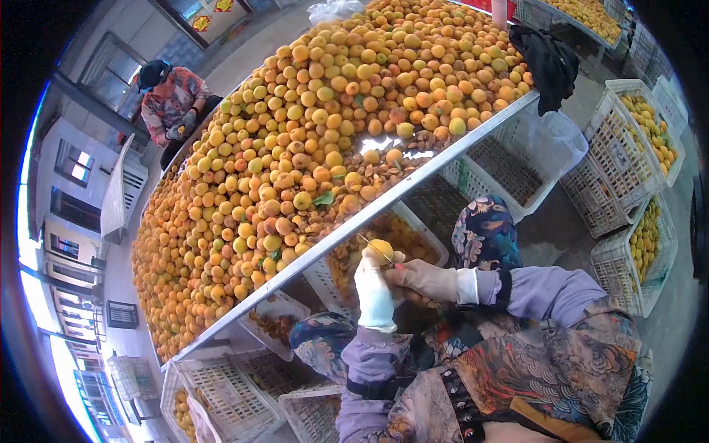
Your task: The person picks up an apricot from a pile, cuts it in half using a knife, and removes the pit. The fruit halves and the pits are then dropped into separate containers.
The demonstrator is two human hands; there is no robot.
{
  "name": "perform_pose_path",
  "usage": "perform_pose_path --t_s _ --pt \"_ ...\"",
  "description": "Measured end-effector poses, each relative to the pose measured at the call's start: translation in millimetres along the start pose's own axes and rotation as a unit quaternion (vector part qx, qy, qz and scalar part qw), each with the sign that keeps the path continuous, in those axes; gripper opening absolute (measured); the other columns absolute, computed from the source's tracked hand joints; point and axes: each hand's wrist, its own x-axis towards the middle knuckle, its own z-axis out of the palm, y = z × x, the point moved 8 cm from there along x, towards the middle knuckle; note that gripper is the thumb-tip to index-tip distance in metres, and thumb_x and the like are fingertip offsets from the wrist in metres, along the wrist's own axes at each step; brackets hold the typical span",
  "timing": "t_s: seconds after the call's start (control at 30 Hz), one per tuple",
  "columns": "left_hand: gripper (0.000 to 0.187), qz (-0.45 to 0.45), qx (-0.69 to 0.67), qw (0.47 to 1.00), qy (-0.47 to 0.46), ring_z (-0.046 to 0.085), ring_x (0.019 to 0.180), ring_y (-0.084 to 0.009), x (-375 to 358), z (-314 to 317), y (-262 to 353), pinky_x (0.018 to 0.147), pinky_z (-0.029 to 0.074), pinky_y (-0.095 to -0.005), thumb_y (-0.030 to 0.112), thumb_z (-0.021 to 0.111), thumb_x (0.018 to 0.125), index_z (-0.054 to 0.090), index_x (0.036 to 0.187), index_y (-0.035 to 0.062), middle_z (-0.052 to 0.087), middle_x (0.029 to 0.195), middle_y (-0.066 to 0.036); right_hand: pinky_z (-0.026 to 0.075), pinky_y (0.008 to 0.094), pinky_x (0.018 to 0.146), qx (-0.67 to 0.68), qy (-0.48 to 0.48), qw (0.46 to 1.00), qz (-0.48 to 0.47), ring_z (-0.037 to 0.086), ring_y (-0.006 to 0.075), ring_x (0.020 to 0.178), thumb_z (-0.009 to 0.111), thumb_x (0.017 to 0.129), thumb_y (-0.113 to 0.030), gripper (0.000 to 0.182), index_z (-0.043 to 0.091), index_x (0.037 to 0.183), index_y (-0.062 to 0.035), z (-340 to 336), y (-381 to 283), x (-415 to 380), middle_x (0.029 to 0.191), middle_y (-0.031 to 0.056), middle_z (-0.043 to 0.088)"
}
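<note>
My gloved left hand (373, 292) holds a yellow-orange apricot (380, 252) between its fingers, in front of the table's metal edge. Beside it, my gloved right hand (422, 280) is closed round a small knife (375, 248), whose thin blade lies against the apricot. Both hands are above a white crate (316, 282) holding orange fruit pieces. A large heap of apricots (295, 148) covers the table beyond, with brown scraps (369, 173) and a green leaf (323, 198) near its edge.
A person (171, 103) works across the table at the upper left. Stacked crates of fruit (617, 162) stand at the right. Another crate (221, 395) is at the lower left. A black cloth (545, 66) hangs over the table's far right corner.
</note>
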Motion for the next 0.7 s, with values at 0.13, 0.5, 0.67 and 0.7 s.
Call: perform_pose_path --t_s 0.13,0.5,0.67,0.7 --pt "0.045 -0.074 -0.080 0.994 0.013 0.060 0.064 -0.0161 0.0 -1.2 -17.0 0.056 0.050 -0.0272 0.047 0.044 0.094 0.053 0.100 0.0027 0.063 0.089 -0.011 0.030 0.0238 0.036 -0.001 0.017 1.000 0.009 0.037 0.0087 0.040 0.049 0.085 -0.061 0.051 0.052 0.081 -0.0102 1.1 0.0 -4.9 0.053 -0.0019 0.042" --pt "0.048 -0.072 -0.085 0.993 0.027 0.058 0.071 -0.0167 6.7 -6.5 -26.5 0.064 0.049 -0.0287 0.047 0.043 0.094 0.057 0.096 0.0015 0.063 0.085 -0.010 0.021 0.0217 0.031 0.218 -0.095 0.971 0.024 0.027 0.0060 0.034 0.044 0.092 -0.052 0.044 0.048 0.079 -0.0102 22.9 6.3 -2.3 0.046 -0.0056 0.029" --pt "0.057 -0.095 -0.179 0.978 0.038 0.061 0.076 -0.0192 3.0 -5.6 -28.7 0.070 0.052 -0.0317 0.055 0.041 0.092 0.057 0.103 0.0015 0.063 0.087 -0.010 0.023 0.0219 0.030 0.243 -0.115 0.963 -0.029 0.029 0.0066 0.033 0.046 0.093 -0.048 0.041 0.048 0.078 -0.0098 30.2 1.1 6.4 0.046 -0.0046 0.032" --pt "0.055 -0.081 -0.160 0.983 0.048 0.061 0.079 -0.0199 2.1 -9.5 -26.4 0.073 0.051 -0.0322 0.054 0.041 0.093 0.056 0.104 0.0018 0.063 0.090 -0.010 0.024 0.0221 0.030 0.179 -0.069 0.981 0.000 0.031 0.0071 0.033 0.047 0.093 -0.046 0.040 0.049 0.078 -0.0093 23.0 7.3 10.7 0.046 -0.0038 0.035"
